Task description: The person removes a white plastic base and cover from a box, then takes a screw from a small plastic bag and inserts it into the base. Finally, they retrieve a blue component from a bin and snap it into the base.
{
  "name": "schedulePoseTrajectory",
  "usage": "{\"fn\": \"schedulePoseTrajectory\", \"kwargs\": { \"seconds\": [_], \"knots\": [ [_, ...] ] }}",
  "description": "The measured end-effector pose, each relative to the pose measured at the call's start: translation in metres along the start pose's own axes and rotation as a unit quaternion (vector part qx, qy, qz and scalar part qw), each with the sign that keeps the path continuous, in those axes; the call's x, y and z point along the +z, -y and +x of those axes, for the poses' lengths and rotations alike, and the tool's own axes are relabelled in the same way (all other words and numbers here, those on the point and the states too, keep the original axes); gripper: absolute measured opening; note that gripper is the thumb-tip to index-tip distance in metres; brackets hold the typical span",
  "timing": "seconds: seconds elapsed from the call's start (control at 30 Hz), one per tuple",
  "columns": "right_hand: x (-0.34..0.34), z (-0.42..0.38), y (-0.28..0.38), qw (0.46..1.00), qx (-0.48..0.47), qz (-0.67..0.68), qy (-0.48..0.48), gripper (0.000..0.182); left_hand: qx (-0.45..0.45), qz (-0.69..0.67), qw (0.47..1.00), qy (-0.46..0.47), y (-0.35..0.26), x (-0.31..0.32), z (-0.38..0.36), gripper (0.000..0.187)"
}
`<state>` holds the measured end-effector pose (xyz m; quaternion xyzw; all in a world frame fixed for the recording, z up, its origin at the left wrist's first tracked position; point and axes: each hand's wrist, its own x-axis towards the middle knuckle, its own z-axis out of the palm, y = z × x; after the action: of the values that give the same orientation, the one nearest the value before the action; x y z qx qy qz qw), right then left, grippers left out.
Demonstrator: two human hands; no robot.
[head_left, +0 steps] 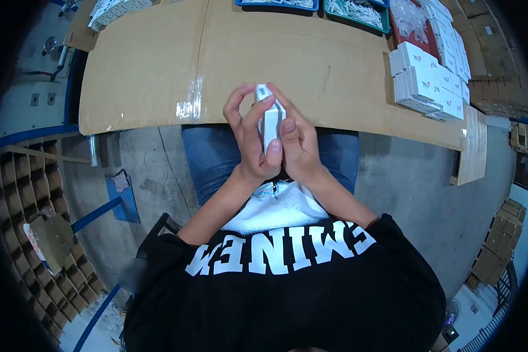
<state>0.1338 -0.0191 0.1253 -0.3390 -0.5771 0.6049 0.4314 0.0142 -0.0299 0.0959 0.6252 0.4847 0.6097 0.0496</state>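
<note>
A small white box [271, 126] is held upright between both hands, just in front of the table's near edge and above the lap. My left hand [249, 132] grips its left side, thumb on the near face and fingers curled over the far part. On the other side, my right hand [299, 138] is closed against the box, with its thumb pressed to the side and its index finger reaching along the top. The fingers cover much of the box.
The cardboard-covered table [264, 64] spreads ahead. Stacked white boxes [428, 82] stand at its right, beside a red tray [413, 32] with clear plastic bags. At the back are a blue tray [281, 7] and a green tray [358, 23] of small white items. More white boxes [116, 10] lie back left.
</note>
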Motion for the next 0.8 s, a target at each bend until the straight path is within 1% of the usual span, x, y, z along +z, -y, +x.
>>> {"fn": "schedulePoseTrajectory", "kwargs": {
  "seconds": [0.03,0.07,0.1,0.13,0.17,0.2,0.23,0.3,0.37,0.4,0.43,0.47,0.5,0.53,0.57,0.63,0.67,0.7,0.77,0.8],
  "knots": [
    [-0.003,0.004,0.004,1.0,-0.02,0.009,-0.008,0.058,0.001,0.001,1.0,-0.001,0.001,0.001,0.0,0.067],
    [-0.007,0.007,0.006,0.999,-0.039,0.019,-0.017,0.063,-0.036,-0.016,0.999,0.024,0.001,0.002,-0.001,0.073],
    [-0.011,0.01,0.004,0.999,-0.04,0.019,-0.018,0.063,-0.074,-0.034,0.995,0.05,0.001,0.004,-0.001,0.08],
    [-0.015,0.012,0.0,0.997,-0.071,0.006,-0.017,0.068,-0.164,-0.161,0.972,0.056,-0.004,0.007,-0.002,0.092],
    [-0.018,0.013,-0.002,0.995,-0.102,-0.007,-0.016,0.073,-0.163,-0.162,0.971,0.058,-0.007,0.007,-0.002,0.092],
    [-0.018,0.013,0.002,0.996,-0.08,0.037,-0.003,0.08,-0.195,-0.216,0.952,0.093,-0.011,0.006,-0.003,0.094],
    [-0.019,0.012,0.001,0.996,-0.08,0.037,-0.004,0.08,-0.226,-0.268,0.928,0.127,-0.012,0.005,-0.003,0.097],
    [-0.019,0.011,-0.001,0.994,-0.093,0.032,0.053,0.083,-0.232,-0.274,0.926,0.116,-0.009,0.007,-0.008,0.099],
    [-0.016,0.011,-0.004,0.993,-0.08,0.054,0.067,0.084,-0.245,-0.286,0.921,0.095,-0.008,0.008,-0.014,0.102],
    [-0.014,0.012,-0.004,0.991,-0.073,0.084,0.08,0.085,-0.278,-0.29,0.914,0.064,-0.016,0.011,-0.014,0.103],
    [-0.013,0.013,-0.004,0.987,-0.066,0.113,0.094,0.085,-0.276,-0.29,0.914,0.064,-0.014,0.012,-0.013,0.103],
    [-0.01,0.013,-0.006,0.987,-0.067,0.114,0.094,0.085,-0.271,-0.277,0.921,0.041,-0.012,0.012,-0.011,0.102],
    [-0.007,0.014,-0.01,0.988,-0.071,0.113,0.073,0.083,-0.266,-0.264,0.927,0.018,-0.011,0.011,-0.011,0.102],
    [-0.006,0.015,-0.011,0.989,-0.077,0.111,0.053,0.081,-0.265,-0.263,0.928,0.018,-0.01,0.01,-0.01,0.102],
    [-0.005,0.015,-0.011,0.989,-0.078,0.112,0.054,0.081,-0.234,-0.231,0.944,0.024,-0.008,0.007,-0.01,0.101],
    [-0.003,0.017,0.0,0.993,0.036,0.113,0.029,0.072,-0.172,-0.166,0.97,0.038,-0.004,0.002,-0.008,0.099],
    [-0.003,0.013,0.015,0.984,0.095,0.149,0.023,0.063,-0.142,-0.128,0.981,0.037,0.001,-0.001,-0.006,0.099],
    [-0.001,0.012,0.016,0.984,0.096,0.149,0.023,0.063,-0.142,-0.128,0.981,0.037,0.005,-0.005,-0.004,0.099],
    [0.002,0.009,0.016,0.973,0.159,0.167,0.026,0.063,-0.077,-0.103,0.991,0.046,0.01,-0.007,-0.001,0.096],
    [0.005,0.007,0.013,0.974,0.162,0.155,0.018,0.062,-0.118,-0.123,0.985,0.021,0.008,-0.004,-0.005,0.101]
  ]
}}
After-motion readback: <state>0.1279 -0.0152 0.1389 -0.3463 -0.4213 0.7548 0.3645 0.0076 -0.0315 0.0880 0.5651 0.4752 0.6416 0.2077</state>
